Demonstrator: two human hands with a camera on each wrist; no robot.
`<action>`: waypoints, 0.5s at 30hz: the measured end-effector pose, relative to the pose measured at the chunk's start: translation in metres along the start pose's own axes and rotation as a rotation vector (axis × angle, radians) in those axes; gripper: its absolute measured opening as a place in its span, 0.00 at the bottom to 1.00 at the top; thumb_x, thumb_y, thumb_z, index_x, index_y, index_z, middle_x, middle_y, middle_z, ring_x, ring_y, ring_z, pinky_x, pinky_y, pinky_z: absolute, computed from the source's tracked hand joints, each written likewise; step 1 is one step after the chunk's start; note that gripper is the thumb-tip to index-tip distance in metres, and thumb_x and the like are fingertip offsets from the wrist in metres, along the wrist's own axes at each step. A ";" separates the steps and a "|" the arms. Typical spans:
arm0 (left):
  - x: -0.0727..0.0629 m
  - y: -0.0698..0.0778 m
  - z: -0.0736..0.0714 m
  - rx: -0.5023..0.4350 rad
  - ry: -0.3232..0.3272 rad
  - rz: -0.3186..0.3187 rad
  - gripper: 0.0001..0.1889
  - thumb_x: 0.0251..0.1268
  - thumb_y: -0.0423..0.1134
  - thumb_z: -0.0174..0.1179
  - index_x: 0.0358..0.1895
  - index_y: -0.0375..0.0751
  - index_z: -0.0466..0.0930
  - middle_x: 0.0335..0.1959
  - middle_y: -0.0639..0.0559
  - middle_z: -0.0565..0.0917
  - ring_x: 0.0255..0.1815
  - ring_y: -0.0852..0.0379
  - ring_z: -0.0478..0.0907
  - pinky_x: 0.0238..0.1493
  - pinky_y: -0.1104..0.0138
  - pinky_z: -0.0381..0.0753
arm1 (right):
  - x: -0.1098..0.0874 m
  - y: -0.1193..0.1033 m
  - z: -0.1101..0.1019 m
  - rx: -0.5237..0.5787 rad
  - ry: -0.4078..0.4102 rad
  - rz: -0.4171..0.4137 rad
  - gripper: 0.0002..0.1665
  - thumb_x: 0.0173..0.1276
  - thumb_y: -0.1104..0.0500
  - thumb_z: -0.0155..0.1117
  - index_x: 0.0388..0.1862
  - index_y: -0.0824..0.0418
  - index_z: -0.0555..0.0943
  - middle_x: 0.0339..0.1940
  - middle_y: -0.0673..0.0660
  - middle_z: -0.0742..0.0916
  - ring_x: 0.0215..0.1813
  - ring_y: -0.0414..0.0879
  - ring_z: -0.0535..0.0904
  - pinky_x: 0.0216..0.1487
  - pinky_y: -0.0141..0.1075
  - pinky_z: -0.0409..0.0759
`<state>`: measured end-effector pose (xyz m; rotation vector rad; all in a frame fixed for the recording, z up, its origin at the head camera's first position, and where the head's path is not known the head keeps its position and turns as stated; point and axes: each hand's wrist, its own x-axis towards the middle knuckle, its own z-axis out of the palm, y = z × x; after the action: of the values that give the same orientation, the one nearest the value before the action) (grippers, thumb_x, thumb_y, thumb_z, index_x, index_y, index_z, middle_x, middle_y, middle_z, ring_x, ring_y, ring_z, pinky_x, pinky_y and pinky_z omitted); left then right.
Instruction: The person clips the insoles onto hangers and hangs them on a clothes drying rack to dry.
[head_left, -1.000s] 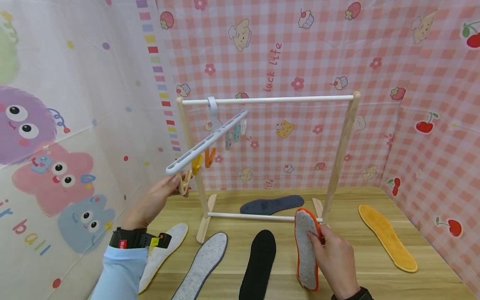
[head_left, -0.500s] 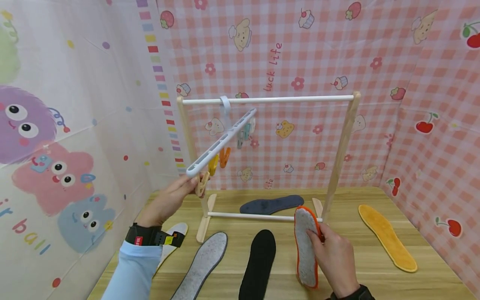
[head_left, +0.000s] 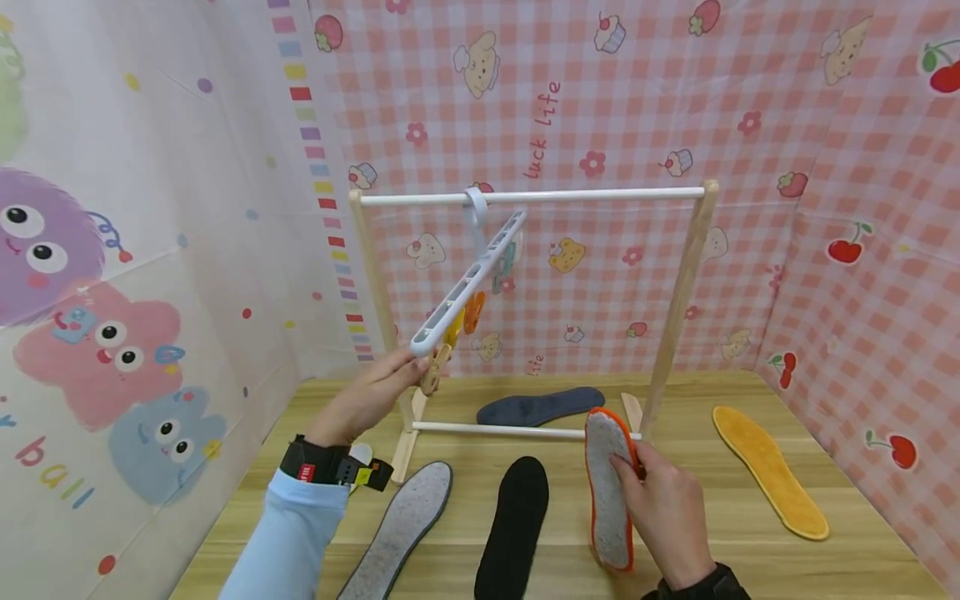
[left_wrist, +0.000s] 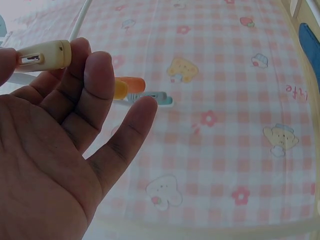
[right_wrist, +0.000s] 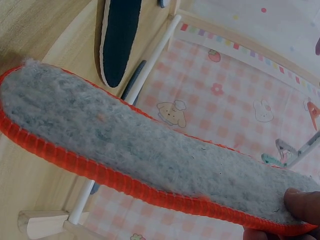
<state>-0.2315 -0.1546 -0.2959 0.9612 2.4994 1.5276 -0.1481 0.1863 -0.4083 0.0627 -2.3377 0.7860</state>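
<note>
My left hand (head_left: pixel 367 398) pinches a beige clothespin (left_wrist: pixel 45 56) at the near end of a pale blue clip hanger (head_left: pixel 465 290). In the left wrist view its thumb and fingertips meet the pin's two ends. The hanger's hook hangs over the rack's white top bar (head_left: pixel 585 197), its near end turned toward me. Behind that pin hang a yellow clothespin (head_left: pixel 454 327), an orange clothespin (head_left: pixel 473 312) and teal ones farther back. My right hand (head_left: pixel 671 508) grips a grey fuzzy insole (head_left: pixel 609 479) with orange edging, held upright over the table, thumb on its face.
A wooden rack (head_left: pixel 678 304) stands on the table (head_left: pixel 570 533). A dark blue insole (head_left: pixel 540 407) lies by its lower bar. Nearer lie a grey insole (head_left: pixel 408 525) and a black insole (head_left: pixel 513 525), with a yellow insole (head_left: pixel 768 471) at the right. Printed cloth walls surround the table.
My left hand has moved right, and the hanger's hook has slid right along the top bar with it. The right hand and its insole have hardly moved.
</note>
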 end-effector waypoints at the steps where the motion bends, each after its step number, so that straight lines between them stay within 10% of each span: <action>1: 0.002 0.001 0.001 0.002 -0.006 0.011 0.22 0.82 0.42 0.39 0.67 0.31 0.66 0.59 0.35 0.70 0.62 0.41 0.64 0.62 0.43 0.62 | 0.000 0.000 0.000 -0.002 -0.003 0.003 0.10 0.57 0.66 0.76 0.37 0.67 0.84 0.25 0.59 0.87 0.22 0.47 0.81 0.21 0.38 0.75; 15: 0.025 0.012 0.027 -0.005 -0.093 0.036 0.25 0.82 0.44 0.40 0.73 0.34 0.61 0.64 0.38 0.70 0.59 0.45 0.67 0.59 0.50 0.67 | 0.001 -0.001 0.001 0.002 -0.007 -0.004 0.11 0.57 0.65 0.76 0.37 0.67 0.84 0.26 0.59 0.88 0.23 0.48 0.82 0.21 0.39 0.76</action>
<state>-0.2356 -0.1162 -0.2931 1.0562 2.4269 1.4630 -0.1490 0.1850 -0.4081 0.0707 -2.3430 0.7871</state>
